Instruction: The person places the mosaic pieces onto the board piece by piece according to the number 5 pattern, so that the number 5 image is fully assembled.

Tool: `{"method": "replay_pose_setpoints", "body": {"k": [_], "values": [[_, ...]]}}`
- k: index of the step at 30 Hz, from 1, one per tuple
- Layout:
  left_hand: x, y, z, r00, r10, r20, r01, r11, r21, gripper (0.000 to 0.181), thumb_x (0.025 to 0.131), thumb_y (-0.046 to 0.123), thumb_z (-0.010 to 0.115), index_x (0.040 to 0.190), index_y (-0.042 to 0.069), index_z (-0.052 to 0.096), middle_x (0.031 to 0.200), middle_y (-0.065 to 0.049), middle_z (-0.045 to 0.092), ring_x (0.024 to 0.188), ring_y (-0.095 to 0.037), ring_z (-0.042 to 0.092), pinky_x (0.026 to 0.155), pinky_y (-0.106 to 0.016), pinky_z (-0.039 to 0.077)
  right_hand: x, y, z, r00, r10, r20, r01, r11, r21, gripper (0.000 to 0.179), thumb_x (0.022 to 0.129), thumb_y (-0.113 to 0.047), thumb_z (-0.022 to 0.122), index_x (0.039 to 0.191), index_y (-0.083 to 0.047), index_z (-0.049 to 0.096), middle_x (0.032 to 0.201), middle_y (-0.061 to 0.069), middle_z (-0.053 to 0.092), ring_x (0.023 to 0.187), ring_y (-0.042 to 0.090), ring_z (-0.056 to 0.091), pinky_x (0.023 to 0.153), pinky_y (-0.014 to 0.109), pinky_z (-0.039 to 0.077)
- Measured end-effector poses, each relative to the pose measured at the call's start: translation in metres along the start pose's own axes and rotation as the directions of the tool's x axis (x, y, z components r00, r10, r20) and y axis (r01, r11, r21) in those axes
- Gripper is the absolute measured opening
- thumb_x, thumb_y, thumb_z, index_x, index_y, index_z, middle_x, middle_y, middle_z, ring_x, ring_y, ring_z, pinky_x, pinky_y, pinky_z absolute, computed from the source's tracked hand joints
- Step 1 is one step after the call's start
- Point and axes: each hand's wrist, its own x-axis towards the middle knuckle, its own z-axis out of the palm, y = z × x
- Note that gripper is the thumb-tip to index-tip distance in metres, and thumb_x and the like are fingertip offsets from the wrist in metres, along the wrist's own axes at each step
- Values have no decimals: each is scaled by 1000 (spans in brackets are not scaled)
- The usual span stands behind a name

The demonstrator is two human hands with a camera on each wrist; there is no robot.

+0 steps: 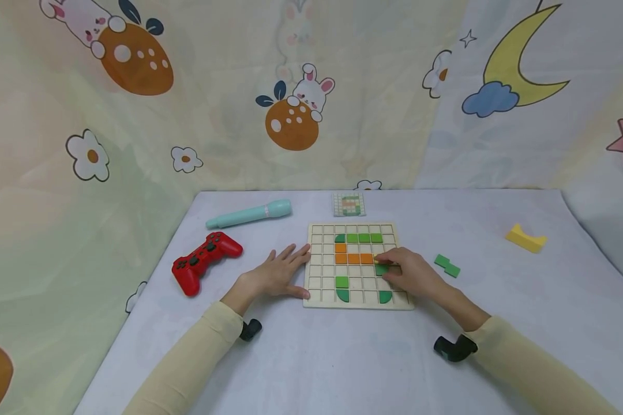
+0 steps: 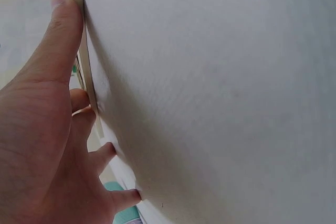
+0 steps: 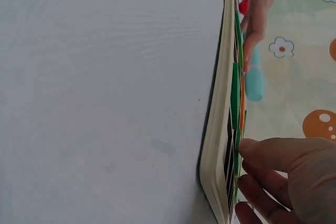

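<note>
A pale wooden grid board (image 1: 321, 294) lies on the table with green and orange tiles in its cells. My left hand (image 1: 275, 274) is at the board's left edge, fingers spread, thumb against the rim. In the left wrist view the thumb (image 2: 55, 45) presses along the board's side. Over the right part of the board, my right hand (image 1: 410, 271) has thumb and fingers around a green square tile (image 1: 381, 270), partly covered by the hand. The right wrist view shows the right thumb (image 3: 262, 150) touching a green piece on the board.
Two green tiles (image 1: 442, 261) lie right of the board, a yellow curved block (image 1: 526, 239) farther right. Behind the board is a small pattern card (image 1: 349, 204). A red game controller (image 1: 206, 260) and a turquoise microphone-shaped stick (image 1: 249, 215) lie at left.
</note>
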Motion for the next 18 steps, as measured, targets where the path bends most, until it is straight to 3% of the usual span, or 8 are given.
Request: {"method": "replay_pose_setpoints", "body": {"k": [4,10,18], "values": [[0,0,0,1000,3,-2,-3,1000,4,102,80,70,60,157,25,11,165,9,-2,153,-27,0,118,-62,11,-3,3,-10,1000,17,-18,-17,1000,8,37,87,-8,67,123,-8,65,115,8,68,103,24,60,86,43,53],[-1,0,0,1000,8,-4,-8,1000,5,102,80,69,61,157,24,12,165,8,-1,153,-27,1,118,-63,12,-13,24,-35,997,5,-72,-8,999,-43,37,88,-6,67,125,-4,63,114,12,68,101,27,59,89,48,51],[-1,0,0,1000,10,-7,-10,1000,-6,102,80,69,61,157,24,12,165,8,-1,153,-27,0,118,-63,11,-35,54,-57,992,95,-89,-102,991,-82,41,88,-7,67,128,-3,60,114,16,68,102,31,60,89,52,51]]}}
